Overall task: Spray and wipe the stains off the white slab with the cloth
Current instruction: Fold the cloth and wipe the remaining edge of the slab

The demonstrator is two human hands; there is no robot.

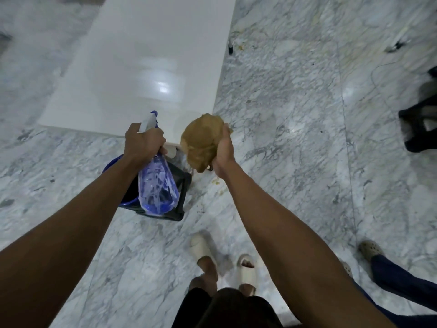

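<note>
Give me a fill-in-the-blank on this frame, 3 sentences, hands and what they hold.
1. The left hand grips the neck of the ____, whose nozzle points toward the white slab.
2. The right hand holds a bunched brown ____.
3. Under the bottle, a blue bucket stands on the ____ floor, near the slab's front edge.

Missing words: spray bottle; cloth; marble

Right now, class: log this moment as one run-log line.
left hand: grips spray bottle | right hand: holds bunched brown cloth | white slab: untouched, no stains visible
</note>
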